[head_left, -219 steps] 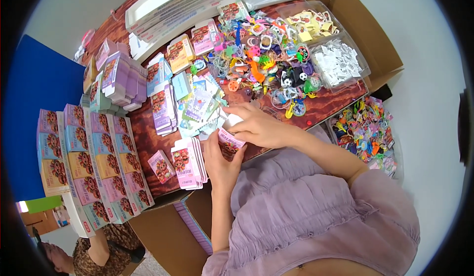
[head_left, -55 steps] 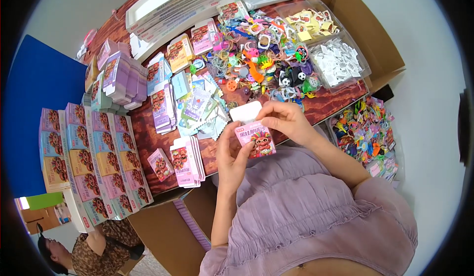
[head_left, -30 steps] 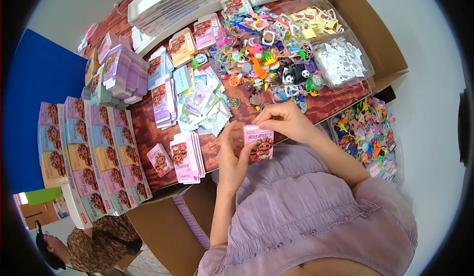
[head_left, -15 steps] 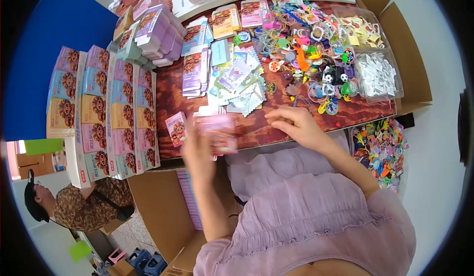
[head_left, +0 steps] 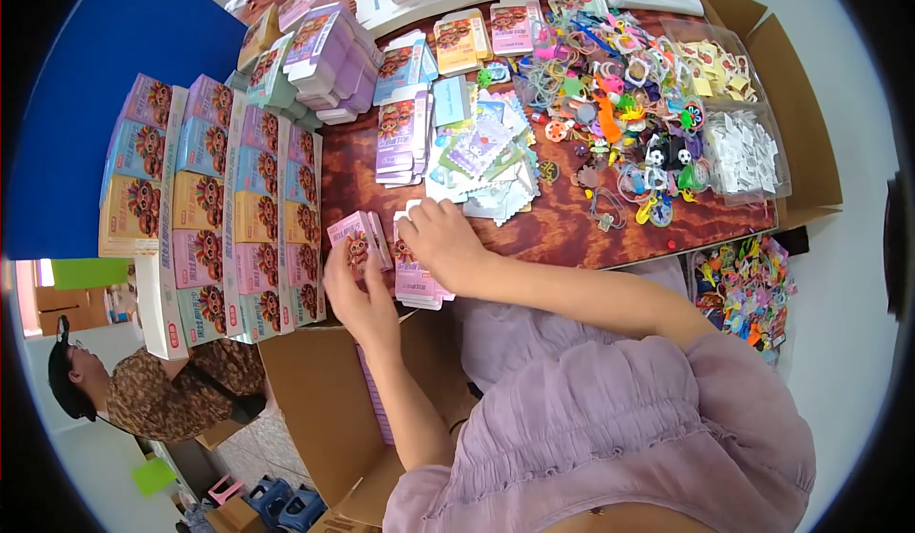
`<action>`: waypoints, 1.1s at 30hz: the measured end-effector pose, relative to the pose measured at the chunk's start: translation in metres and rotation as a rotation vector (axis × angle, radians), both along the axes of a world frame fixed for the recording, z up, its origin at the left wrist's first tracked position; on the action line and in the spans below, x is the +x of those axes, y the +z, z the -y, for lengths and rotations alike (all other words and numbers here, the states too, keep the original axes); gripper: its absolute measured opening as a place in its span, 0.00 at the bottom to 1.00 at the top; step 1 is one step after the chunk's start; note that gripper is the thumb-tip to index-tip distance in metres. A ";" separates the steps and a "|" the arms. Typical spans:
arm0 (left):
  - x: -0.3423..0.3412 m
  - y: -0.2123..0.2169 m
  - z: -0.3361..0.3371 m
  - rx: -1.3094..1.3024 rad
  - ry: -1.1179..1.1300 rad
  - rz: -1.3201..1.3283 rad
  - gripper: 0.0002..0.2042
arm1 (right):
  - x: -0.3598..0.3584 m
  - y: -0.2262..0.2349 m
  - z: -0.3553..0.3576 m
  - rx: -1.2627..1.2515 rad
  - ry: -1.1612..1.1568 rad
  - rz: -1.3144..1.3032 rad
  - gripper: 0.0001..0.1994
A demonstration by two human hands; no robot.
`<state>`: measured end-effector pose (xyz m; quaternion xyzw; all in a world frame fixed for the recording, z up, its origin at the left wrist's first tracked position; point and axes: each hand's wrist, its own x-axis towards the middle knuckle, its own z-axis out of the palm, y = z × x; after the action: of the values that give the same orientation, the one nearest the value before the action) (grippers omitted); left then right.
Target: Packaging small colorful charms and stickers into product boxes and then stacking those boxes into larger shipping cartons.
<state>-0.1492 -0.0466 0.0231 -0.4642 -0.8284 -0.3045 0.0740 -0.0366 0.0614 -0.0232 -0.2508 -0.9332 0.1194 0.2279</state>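
At the table's near left edge, my left hand (head_left: 364, 312) has its fingers and thumb around the near end of a small pink box (head_left: 355, 232). This box lies against another pink one, partly hidden. Just right of it, my right hand (head_left: 446, 250) reaches across, its fingers bent over a pile of flat pink cartons (head_left: 417, 291) and covering much of it. Beyond that hand lies a loose heap of scallop-edged cards (head_left: 481, 156) in pale colours. A stack of purple cartons (head_left: 398, 137) stands left of the cards.
Display trays of coloured boxes (head_left: 202, 214) stand at the left, near piled purple boxes (head_left: 329, 61). Colourful trinkets (head_left: 620, 113) cover the right, beside a clear bin of white packets (head_left: 743, 156). An open cardboard carton (head_left: 315, 390) sits below the edge. A person (head_left: 181, 390) is at far left.
My left hand has brought the blurred pink box down beside the other one at the left. My right hand has swung left from the bare table onto the pink pile. The view has shifted slightly.
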 end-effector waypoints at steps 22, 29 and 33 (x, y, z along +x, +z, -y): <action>0.111 -0.033 -0.047 0.056 -0.704 1.813 0.22 | 0.159 0.041 -0.039 -1.012 0.176 -0.706 0.12; 0.127 -0.035 -0.040 0.199 -0.382 1.411 0.21 | 0.164 0.034 -0.038 -1.009 -0.045 -0.710 0.11; 0.144 0.002 -0.040 0.235 -0.402 1.019 0.24 | 0.167 0.042 -0.036 -1.184 -0.107 -0.899 0.18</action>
<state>-0.0055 -0.0067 0.0248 -0.3957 -0.6151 -0.5887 -0.3442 0.1306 0.0977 0.0186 -0.3035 -0.5161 0.6821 0.4198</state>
